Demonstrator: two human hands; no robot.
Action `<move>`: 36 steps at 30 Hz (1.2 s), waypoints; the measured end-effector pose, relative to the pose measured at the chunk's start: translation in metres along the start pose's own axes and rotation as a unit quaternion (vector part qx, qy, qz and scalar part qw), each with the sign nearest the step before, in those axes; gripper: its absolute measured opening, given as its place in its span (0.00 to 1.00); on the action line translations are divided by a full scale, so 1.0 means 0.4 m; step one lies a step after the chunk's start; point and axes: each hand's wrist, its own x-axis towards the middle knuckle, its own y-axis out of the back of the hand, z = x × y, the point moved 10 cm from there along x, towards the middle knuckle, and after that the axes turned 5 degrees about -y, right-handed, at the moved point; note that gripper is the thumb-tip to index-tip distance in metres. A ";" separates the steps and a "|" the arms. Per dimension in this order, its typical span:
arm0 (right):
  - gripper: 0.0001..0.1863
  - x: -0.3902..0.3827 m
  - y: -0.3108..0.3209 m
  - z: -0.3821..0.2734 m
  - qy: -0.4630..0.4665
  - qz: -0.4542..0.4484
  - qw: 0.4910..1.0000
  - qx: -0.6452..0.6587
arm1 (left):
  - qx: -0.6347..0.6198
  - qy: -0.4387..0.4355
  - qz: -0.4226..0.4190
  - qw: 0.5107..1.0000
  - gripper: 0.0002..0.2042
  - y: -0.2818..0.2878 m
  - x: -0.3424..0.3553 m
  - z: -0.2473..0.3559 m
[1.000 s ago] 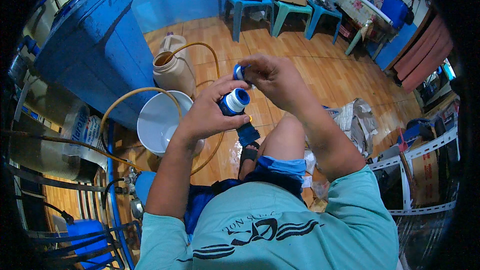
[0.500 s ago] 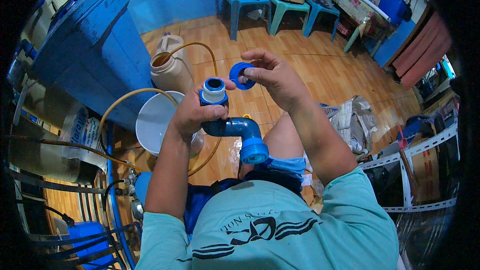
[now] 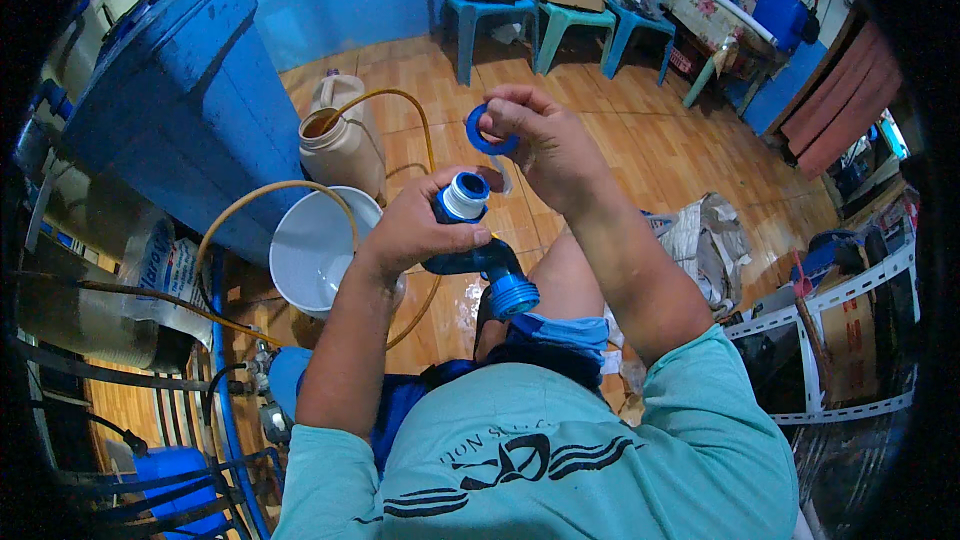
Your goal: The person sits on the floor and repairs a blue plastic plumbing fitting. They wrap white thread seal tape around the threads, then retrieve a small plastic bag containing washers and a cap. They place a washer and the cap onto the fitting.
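My left hand (image 3: 408, 225) is closed around a blue elbow pipe fitting (image 3: 512, 292), and part of the fitting is hidden by the fingers. Its upper end has a white threaded neck (image 3: 464, 202) with a dark bore, tilted up toward the right. The lower end, a ribbed blue collar, hangs above my lap. Just above and right of the neck, my right hand (image 3: 545, 150) pinches a blue ring nut (image 3: 474, 132), with the thumb and fingers at its rim. The ring and neck are apart. A pale strip, too blurred to name, shows below the ring.
A white bucket (image 3: 310, 250) and an open beige jug (image 3: 345, 155) stand ahead to the left, with an amber hose (image 3: 425, 120) looping between them. Behind them rises a large blue container (image 3: 160, 90). A white sack (image 3: 705, 250) and metal shelf (image 3: 812, 355) are at right; plastic chairs (image 3: 485, 15) line the far wall.
The fitting has tilted and shifted right in my left hand. My right hand has raised the ring slightly and turned it, so it shows at a different angle.
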 end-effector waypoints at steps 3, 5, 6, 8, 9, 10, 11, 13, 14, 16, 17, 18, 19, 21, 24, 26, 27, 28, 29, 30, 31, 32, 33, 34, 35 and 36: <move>0.12 0.018 -0.023 -0.032 0.000 -0.069 0.991 0.117 | 0.005 0.008 -0.001 1.000 0.29 -0.010 -0.012 -0.026; 0.11 0.020 -0.062 -0.087 0.006 -0.082 0.987 0.139 | 0.001 0.026 0.004 1.000 0.29 -0.006 -0.034 -0.064; 0.11 0.023 -0.063 -0.105 0.019 -0.075 0.991 0.110 | -0.002 0.034 0.004 0.999 0.29 -0.008 -0.042 -0.080; 0.11 0.032 -0.071 -0.137 0.044 -0.066 0.995 0.056 | 0.046 0.073 -0.010 0.996 0.30 0.009 -0.067 -0.115; 0.11 0.038 -0.084 -0.153 0.061 -0.078 0.995 0.028 | 0.062 0.073 0.009 0.995 0.29 0.031 -0.081 -0.118; 0.11 0.042 -0.091 -0.163 0.077 -0.088 0.993 -0.001 | 0.074 0.073 0.027 0.994 0.29 0.048 -0.090 -0.118; 0.11 0.043 -0.099 -0.172 0.093 -0.097 0.991 -0.029 | 0.071 0.017 0.056 0.996 0.29 0.073 -0.088 -0.085; 0.13 0.045 -0.113 -0.176 0.079 -0.103 0.991 -0.022 | 0.064 -0.094 0.114 0.987 0.28 0.123 -0.087 -0.017; 0.14 0.044 -0.117 -0.175 0.071 -0.105 0.992 -0.018 | 0.071 -0.123 0.117 0.983 0.28 0.127 -0.078 0.022; 0.14 0.048 -0.126 -0.171 0.059 -0.109 0.992 -0.013 | 0.085 -0.183 0.122 0.972 0.28 0.139 -0.054 0.121; 0.14 0.050 -0.133 -0.168 0.053 -0.112 0.992 -0.010 | 0.087 -0.174 0.112 0.974 0.28 0.135 -0.035 0.144; 0.15 0.052 -0.138 -0.165 0.051 -0.106 0.993 -0.009 | 0.089 -0.166 0.103 0.977 0.28 0.123 -0.012 0.164; 0.15 0.056 -0.149 -0.166 0.051 -0.103 0.993 -0.007 | 0.093 -0.159 0.094 0.978 0.29 0.107 0.005 0.186; 0.17 0.059 -0.156 -0.166 0.048 -0.097 0.994 -0.019 | 0.109 -0.112 0.072 0.985 0.29 0.061 0.042 0.195; 0.19 0.067 -0.176 -0.193 0.056 -0.109 0.991 -0.049 | 0.105 -0.110 0.031 0.988 0.32 0.022 0.053 0.167; 0.19 0.068 -0.174 -0.235 0.075 -0.114 0.989 -0.061 | 0.109 -0.123 0.012 0.986 0.33 0.015 0.034 0.139; 0.22 0.078 -0.170 -0.249 0.088 -0.127 0.984 -0.090 | 0.079 -0.114 0.012 0.990 0.35 0.013 0.018 0.124; 0.23 0.081 -0.171 -0.257 0.086 -0.144 0.981 -0.098 | 0.067 -0.106 0.014 0.992 0.34 0.011 0.003 0.111; 0.25 0.081 -0.175 -0.264 0.085 -0.161 0.978 -0.107 | 0.054 -0.097 0.016 0.994 0.34 0.010 -0.010 0.098; 0.26 0.077 -0.182 -0.270 0.084 -0.178 0.974 -0.115 | 0.040 -0.089 0.019 0.995 0.34 0.012 -0.019 0.085; 0.27 0.073 -0.186 -0.274 0.078 -0.183 0.973 -0.115 | 0.057 -0.077 0.009 0.995 0.34 0.013 -0.020 0.072; 0.28 0.068 -0.192 -0.279 0.073 -0.189 0.973 -0.114 | 0.055 -0.046 0.005 0.997 0.34 0.016 -0.026 0.053; 0.28 0.063 -0.197 -0.284 0.067 -0.194 0.972 -0.114 | 0.052 -0.015 0.002 0.999 0.34 0.015 -0.034 0.036; 0.29 0.060 -0.206 -0.297 0.068 -0.206 0.970 -0.106 | 0.051 0.016 -0.003 0.999 0.34 0.013 -0.044 0.025; 0.30 0.060 -0.213 -0.311 0.069 -0.218 0.969 -0.098 | 0.070 0.010 0.008 0.997 0.33 0.021 -0.052 0.019; 0.31 0.057 -0.223 -0.323 0.070 -0.230 0.967 -0.090 | 0.096 0.018 0.011 0.995 0.33 0.038 -0.059 -0.005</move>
